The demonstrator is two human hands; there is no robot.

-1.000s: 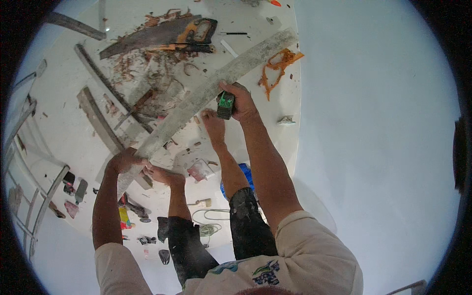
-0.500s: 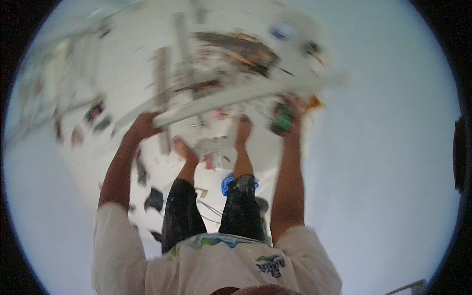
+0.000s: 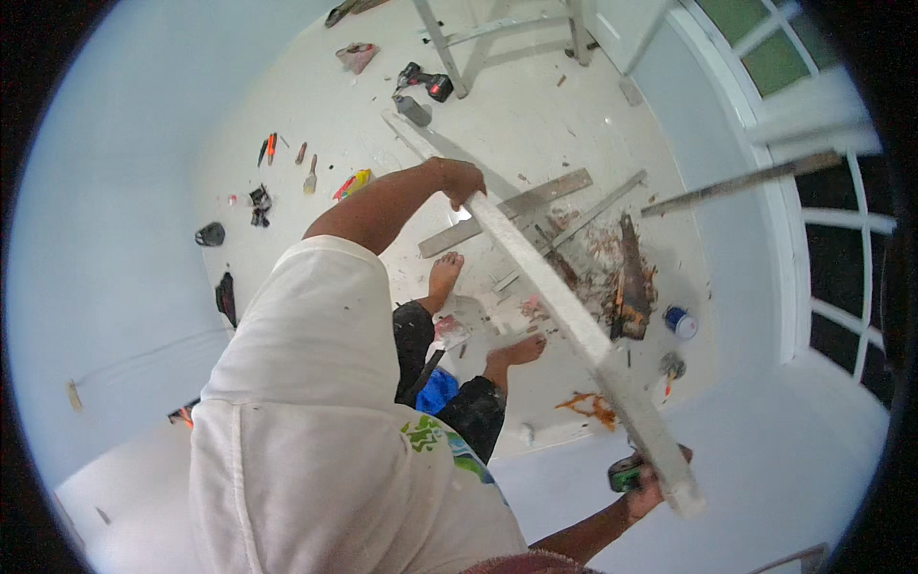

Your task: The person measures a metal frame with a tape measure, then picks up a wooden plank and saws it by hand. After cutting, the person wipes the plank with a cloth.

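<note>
A long whitish wooden board (image 3: 545,277) runs slantwise from upper left to lower right, held off the floor. My left hand (image 3: 457,180) is closed round it towards its far end. At its near end my right hand (image 3: 647,493) grips the board from beneath, fingers partly hidden by it. A green and black tape measure (image 3: 626,473) is also in that hand, against the board's side. Below the board, my bare feet (image 3: 445,277) stand on the pale floor.
Loose planks (image 3: 507,212) and wood debris (image 3: 631,277) lie beyond the board. A can (image 3: 680,322) sits near the right wall. Further off are a cordless drill (image 3: 425,82), a grey bottle (image 3: 412,110) and a trestle-like frame (image 3: 507,33). Another plank (image 3: 746,182) slants near the windows.
The view has swung left, so the floor and debris appear turned clockwise. The board now slants down to the right instead of lying nearly crosswise. Both hands keep their hold.
</note>
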